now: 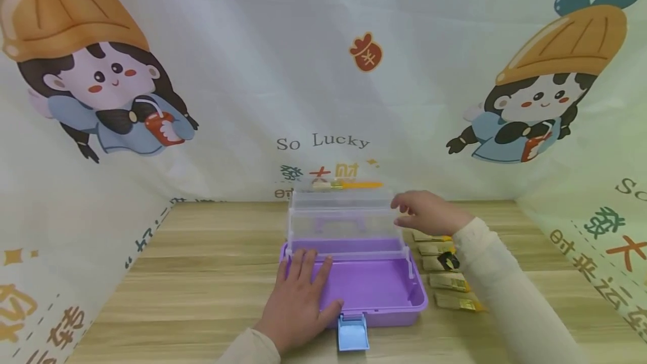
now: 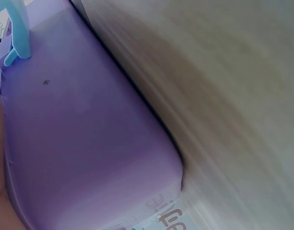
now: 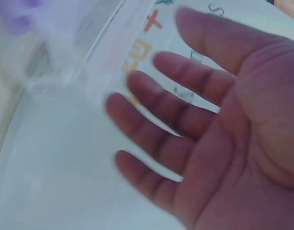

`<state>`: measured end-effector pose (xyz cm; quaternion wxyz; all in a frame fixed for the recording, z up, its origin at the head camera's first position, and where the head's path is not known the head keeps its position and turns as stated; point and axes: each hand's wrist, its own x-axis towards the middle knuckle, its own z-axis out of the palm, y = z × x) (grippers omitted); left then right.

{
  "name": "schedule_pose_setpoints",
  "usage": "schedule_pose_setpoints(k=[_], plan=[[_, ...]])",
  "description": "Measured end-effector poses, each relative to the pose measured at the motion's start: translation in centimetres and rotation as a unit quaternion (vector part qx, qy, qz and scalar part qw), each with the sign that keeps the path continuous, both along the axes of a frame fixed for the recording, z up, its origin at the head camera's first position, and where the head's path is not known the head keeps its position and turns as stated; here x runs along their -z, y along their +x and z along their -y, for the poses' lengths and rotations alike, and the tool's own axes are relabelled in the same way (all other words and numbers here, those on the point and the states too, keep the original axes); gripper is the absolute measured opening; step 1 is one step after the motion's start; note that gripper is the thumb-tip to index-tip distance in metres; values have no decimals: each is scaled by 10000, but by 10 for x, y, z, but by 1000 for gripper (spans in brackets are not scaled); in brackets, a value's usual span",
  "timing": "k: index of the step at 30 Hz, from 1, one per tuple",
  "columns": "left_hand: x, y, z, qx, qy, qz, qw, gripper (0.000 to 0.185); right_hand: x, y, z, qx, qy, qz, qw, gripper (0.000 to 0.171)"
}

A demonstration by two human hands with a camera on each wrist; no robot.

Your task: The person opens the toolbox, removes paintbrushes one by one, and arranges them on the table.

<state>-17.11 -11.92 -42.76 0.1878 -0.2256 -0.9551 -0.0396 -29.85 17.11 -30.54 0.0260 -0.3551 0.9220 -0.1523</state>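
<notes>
From the head view, a purple box (image 1: 374,288) sat on the wooden worktop (image 1: 202,274), its clear lid (image 1: 346,215) standing raised at the back and a pale blue latch (image 1: 352,333) hanging down at the front edge. The left hand (image 1: 298,305) lay flat on the near left corner of the box, fingers straight and spread, thumb against the front wall. The right hand (image 1: 427,212) hovered at the right end of the lid, fingers loosely extended and gripping nothing; whether the fingertips touched the lid could not be told. Just right of the box, 5 small packets (image 1: 450,282) lay in a row on the worktop, partly under the right sleeve (image 1: 505,291). A printed cloth backdrop (image 1: 323,72) hung behind and to both sides.

From the left wrist view, the purple box (image 2: 89,143) filled the left half, with the blue latch (image 2: 17,33) at the top left and the blurred worktop (image 2: 233,96) on the right.

From the right wrist view, the right hand (image 3: 218,139) showed an open palm with fingers spread, beside the blurred clear lid (image 3: 84,52)
</notes>
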Motion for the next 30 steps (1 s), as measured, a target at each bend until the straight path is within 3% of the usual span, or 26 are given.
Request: schedule_pose_setpoints(k=[3, 7, 16, 23, 30], plan=[[0, 0, 0, 13, -26, -52, 10000, 76, -2, -20, 26, -105, -98, -204, 9997, 32], [0, -1, -1, 25, -19, 2, 10000, 77, 1, -41, 51, -155, -164, -149, 9996, 34], [0, -1, -1, -63, -114, 170, 9998, 78, 9, -78, 78, 117, -538, -88, 9984, 35], [-1, -1, 0, -64, -112, 158, 9998, 78, 25, -94, 90, 358, -865, 44, 9956, 33], [-1, 0, 0, -44, -52, 193, 9998, 77, 41, -96, 96, 625, -855, -74, 9943, 35]])
